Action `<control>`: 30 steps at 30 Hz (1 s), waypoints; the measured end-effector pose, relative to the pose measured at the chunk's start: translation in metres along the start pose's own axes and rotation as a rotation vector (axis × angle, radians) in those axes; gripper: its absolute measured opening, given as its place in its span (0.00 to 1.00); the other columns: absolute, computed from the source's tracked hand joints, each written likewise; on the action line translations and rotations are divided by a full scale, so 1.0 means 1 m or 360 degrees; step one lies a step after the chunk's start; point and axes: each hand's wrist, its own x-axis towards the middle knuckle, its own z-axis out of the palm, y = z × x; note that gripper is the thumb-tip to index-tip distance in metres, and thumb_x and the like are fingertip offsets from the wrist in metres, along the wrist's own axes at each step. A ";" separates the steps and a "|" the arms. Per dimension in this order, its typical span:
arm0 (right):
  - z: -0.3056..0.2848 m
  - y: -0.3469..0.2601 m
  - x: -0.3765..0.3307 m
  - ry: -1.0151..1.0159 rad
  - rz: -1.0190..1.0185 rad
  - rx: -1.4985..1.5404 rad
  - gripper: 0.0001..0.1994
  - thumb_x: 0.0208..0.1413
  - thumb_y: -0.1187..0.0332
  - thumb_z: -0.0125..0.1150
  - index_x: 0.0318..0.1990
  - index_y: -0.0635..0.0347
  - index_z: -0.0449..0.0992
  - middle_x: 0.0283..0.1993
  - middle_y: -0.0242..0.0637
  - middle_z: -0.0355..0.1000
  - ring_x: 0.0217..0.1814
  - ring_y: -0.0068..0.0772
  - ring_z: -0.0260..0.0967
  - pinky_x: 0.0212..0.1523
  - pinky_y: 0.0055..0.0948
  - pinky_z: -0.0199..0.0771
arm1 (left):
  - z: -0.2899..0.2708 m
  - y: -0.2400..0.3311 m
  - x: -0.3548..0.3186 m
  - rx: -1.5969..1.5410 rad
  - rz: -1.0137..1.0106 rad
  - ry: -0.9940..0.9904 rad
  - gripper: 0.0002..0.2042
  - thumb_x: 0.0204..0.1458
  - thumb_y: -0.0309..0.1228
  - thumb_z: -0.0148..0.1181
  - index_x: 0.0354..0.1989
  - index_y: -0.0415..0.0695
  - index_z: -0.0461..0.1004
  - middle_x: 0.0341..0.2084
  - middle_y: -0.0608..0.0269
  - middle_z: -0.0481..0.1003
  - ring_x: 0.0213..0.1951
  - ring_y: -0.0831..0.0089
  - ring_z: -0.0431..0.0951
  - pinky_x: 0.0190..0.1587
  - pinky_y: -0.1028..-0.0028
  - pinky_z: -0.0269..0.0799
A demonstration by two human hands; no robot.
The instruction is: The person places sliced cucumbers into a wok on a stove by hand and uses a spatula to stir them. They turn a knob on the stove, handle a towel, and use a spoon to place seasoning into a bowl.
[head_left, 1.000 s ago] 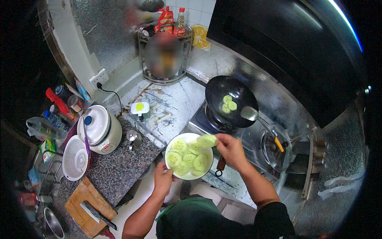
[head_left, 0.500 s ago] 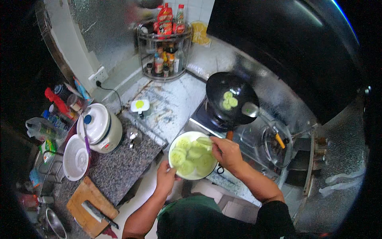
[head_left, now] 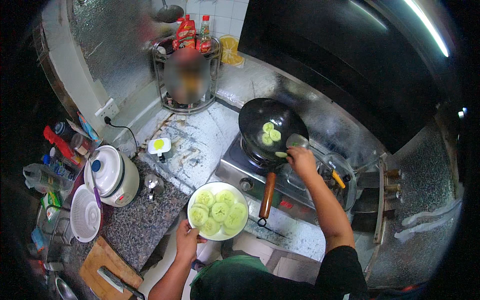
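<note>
My left hand [head_left: 187, 239] grips the near-left rim of a white plate [head_left: 244, 200] and holds it up at counter height. Several pale green cucumber slices [head_left: 220, 211] lie on it, partly overlapping. To the right, my right hand [head_left: 302, 161] is over the near-right edge of a black wok [head_left: 252, 116], pinching one cucumber slice [head_left: 281, 154] between thumb and fingers. A few slices [head_left: 270, 133] rest together inside the wok. The metal head of a spatula [head_left: 297, 141] sits at the wok's right rim, just beyond my right hand.
The wok stands on a gas stove [head_left: 232, 162], its wooden handle [head_left: 267, 197] pointing toward me. Right of it lies a glass lid [head_left: 346, 196]. At left are a rice cooker [head_left: 127, 182], a white colander [head_left: 82, 215] and a knife [head_left: 112, 279] on a cutting board [head_left: 95, 260].
My right hand has moved from the plate to the wok, carrying a cucumber slice. The plate and my left hand appear lower and further left in a shifted view.
</note>
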 end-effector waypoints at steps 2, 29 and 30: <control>-0.034 -0.003 -0.012 0.0112 0.0252 0.0151 0.11 0.42 0.71 0.64 0.36 0.60 0.77 0.38 0.42 0.75 0.41 0.45 0.71 0.42 0.39 0.70 | -0.004 0.005 -0.005 -0.0040 0.0000 0.0033 0.12 0.49 0.20 0.47 0.44 0.36 0.65 0.36 0.56 0.70 0.25 0.72 0.75 0.21 0.78 0.73; -0.084 0.141 -0.163 -0.0525 0.0996 -0.0348 0.10 0.51 0.66 0.53 0.36 0.62 0.64 0.32 0.53 0.70 0.34 0.59 0.69 0.36 0.51 0.68 | -0.031 0.016 -0.045 -0.0006 -0.0017 0.0335 0.13 0.47 0.20 0.44 0.44 0.37 0.63 0.34 0.55 0.73 0.24 0.71 0.75 0.21 0.76 0.73; -0.093 0.131 -0.153 -0.0532 0.0947 -0.0346 0.10 0.51 0.66 0.52 0.36 0.62 0.64 0.32 0.53 0.70 0.34 0.59 0.69 0.36 0.51 0.68 | -0.035 0.013 -0.045 -0.0020 -0.0016 0.0327 0.13 0.48 0.20 0.44 0.44 0.37 0.63 0.34 0.55 0.73 0.23 0.71 0.75 0.21 0.76 0.73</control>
